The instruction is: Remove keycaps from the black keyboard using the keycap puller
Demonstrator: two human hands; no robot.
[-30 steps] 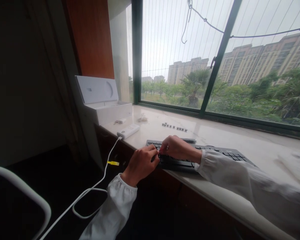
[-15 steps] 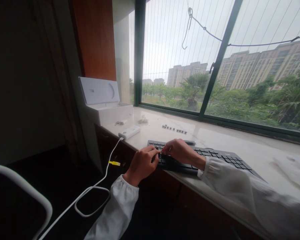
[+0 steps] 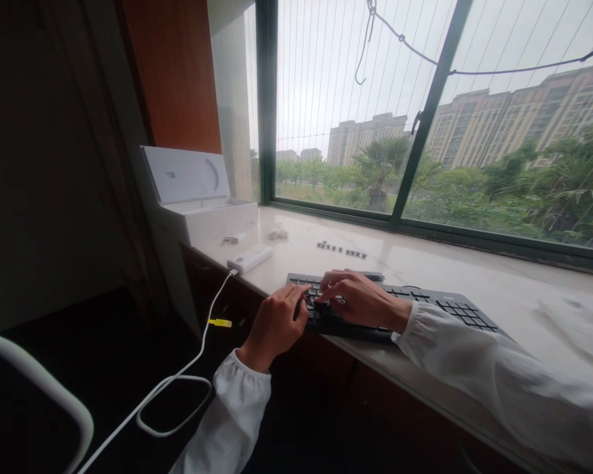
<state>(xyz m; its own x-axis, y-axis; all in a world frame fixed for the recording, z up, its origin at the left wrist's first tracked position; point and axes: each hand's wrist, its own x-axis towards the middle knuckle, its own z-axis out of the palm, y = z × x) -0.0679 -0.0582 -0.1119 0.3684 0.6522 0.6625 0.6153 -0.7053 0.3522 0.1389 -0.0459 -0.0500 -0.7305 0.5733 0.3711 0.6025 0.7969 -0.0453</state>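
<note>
A black keyboard [image 3: 415, 295] lies along the front edge of the windowsill counter. My left hand [image 3: 277, 324] is at its left end, the index finger stretched over the keys and the thumb a little apart from it. On the left-hand keys, my right hand [image 3: 358, 299] rests with its index finger reaching down onto them; its other fingers are partly curled. No object shows in either hand. Behind the keyboard, several small dark pieces, which look like keycaps [image 3: 341, 249], lie in a row. A thin dark pen-like tool [image 3: 373, 276] lies just behind my right hand.
A white power bank [image 3: 250, 259] with a white cable [image 3: 205, 339] plugged in lies at the counter's left edge. Behind it are an open white box [image 3: 220, 222] and crumpled clear plastic [image 3: 278, 232]. Clear plastic wrapping [image 3: 580, 329] lies far right. The window [image 3: 340, 131] borders the back.
My fingertips, close together over the keys before, have spread apart. My right index finger is now extended down onto the keys. The view has shifted slightly.
</note>
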